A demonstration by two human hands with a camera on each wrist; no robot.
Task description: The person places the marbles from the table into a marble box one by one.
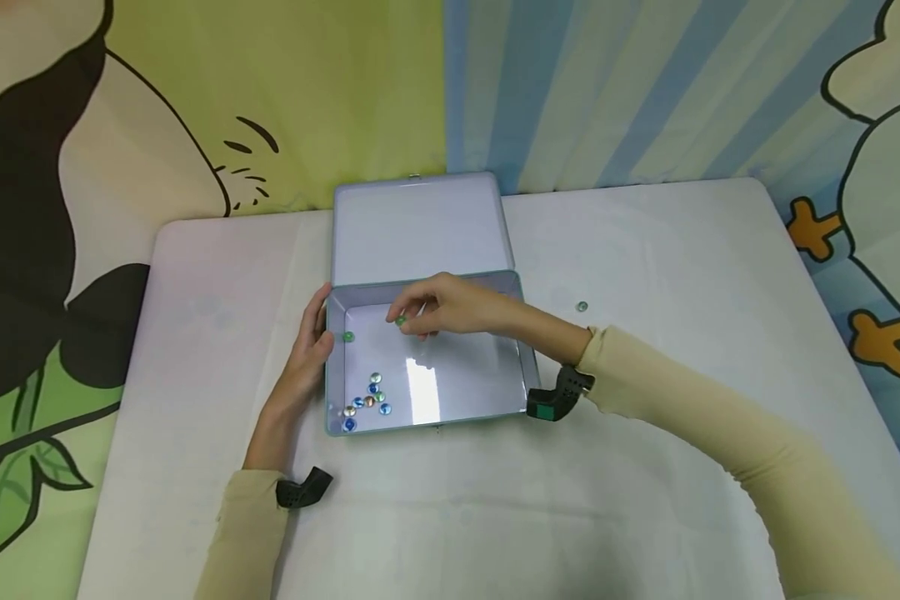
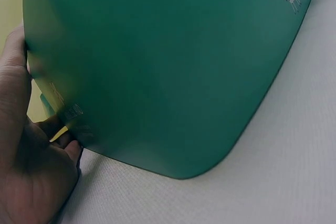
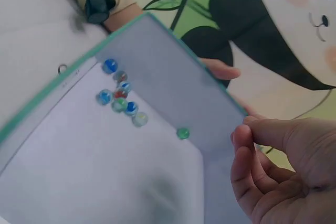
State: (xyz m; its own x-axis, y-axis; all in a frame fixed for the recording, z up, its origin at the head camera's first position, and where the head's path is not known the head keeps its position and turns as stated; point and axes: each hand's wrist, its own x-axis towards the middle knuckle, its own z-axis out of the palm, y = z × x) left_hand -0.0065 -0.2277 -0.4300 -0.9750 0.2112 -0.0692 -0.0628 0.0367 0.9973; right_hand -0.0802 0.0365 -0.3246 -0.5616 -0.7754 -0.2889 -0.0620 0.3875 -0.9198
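A shallow metal box [image 1: 480, 367] with a pale inside lies on the table, its hinged lid [image 1: 420, 233] laid back. My left hand [image 1: 300, 367] holds the box's left wall; in the left wrist view its fingers curl at the edge of the green outer side [image 2: 157, 77]. Above the box floor my right hand [image 1: 450, 304] pinches a green marble [image 1: 401, 320] between thumb and fingertips. Another green marble [image 1: 348, 337] sits by the left wall. Several blue, clear and brownish marbles [image 3: 119, 104] cluster toward the box's near left corner.
One marble [image 1: 582, 307] lies on the white table [image 1: 645, 250] to the right of the box. A printed cartoon backdrop [image 1: 285, 100] hangs behind the table. Each wrist wears a black band [image 1: 303, 490].
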